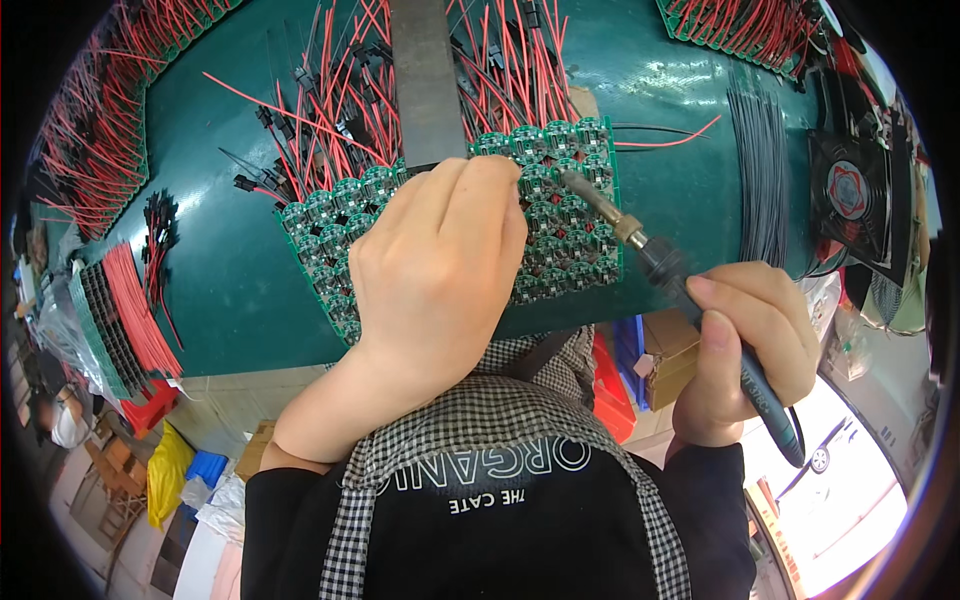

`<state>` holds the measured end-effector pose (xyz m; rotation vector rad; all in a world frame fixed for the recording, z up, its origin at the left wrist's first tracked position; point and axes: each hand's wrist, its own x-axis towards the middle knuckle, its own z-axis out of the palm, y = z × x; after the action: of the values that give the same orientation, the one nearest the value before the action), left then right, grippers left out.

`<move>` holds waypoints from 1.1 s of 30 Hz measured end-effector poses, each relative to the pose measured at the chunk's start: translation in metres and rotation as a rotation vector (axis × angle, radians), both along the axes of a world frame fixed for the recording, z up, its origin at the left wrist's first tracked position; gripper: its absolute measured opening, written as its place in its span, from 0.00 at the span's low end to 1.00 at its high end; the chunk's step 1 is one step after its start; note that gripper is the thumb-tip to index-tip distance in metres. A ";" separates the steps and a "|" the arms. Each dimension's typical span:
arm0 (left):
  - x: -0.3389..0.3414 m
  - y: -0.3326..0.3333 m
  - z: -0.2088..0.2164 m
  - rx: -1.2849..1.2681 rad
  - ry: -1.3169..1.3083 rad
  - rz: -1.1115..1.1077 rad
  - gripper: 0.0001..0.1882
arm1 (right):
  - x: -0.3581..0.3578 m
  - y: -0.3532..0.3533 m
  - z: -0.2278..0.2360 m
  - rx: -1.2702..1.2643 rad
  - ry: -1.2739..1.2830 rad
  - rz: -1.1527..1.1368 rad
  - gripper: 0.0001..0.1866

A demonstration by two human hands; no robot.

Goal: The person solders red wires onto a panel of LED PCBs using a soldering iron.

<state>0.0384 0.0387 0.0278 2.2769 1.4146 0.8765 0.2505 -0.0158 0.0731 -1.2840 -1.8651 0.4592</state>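
My right hand [755,345] grips a soldering iron [660,262] by its dark handle. The iron's metal tip slants up and left over the right part of a green circuit board panel [575,245]. Over the middle of that panel is my left hand [435,260], back upward, its fingers curled and closed near the iron's tip. Whatever lies between those fingertips is hidden. Red and black wires [350,110] with black connectors stand along the panel's far edge. A flat dark metal bar [430,85] reaches the panel from the far side, just beyond my left hand.
The green table [235,330] holds wired panels [110,120] at far left, red wires [130,290] at left and black wires [760,170] at right. A black fan [850,190] stands at the right edge. Boxes and bins, including a cardboard box [668,355], lie below the table.
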 end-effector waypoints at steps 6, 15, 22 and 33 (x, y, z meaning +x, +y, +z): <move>-0.011 -0.007 0.011 -0.045 -0.028 0.055 0.10 | -0.003 0.006 -0.006 0.015 0.054 0.063 0.10; -0.022 -0.004 0.004 0.045 0.052 0.047 0.09 | -0.006 0.018 -0.009 -0.053 0.102 0.092 0.13; -0.015 -0.004 0.004 0.076 0.015 0.004 0.09 | 0.001 0.013 -0.005 -0.030 0.142 -0.038 0.11; -0.001 0.003 -0.008 0.114 0.022 -0.017 0.09 | 0.004 0.003 -0.005 -0.053 0.057 -0.113 0.09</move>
<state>0.0370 0.0412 0.0203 2.3852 1.3860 0.9517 0.2543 -0.0132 0.0677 -1.3893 -1.7338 0.4833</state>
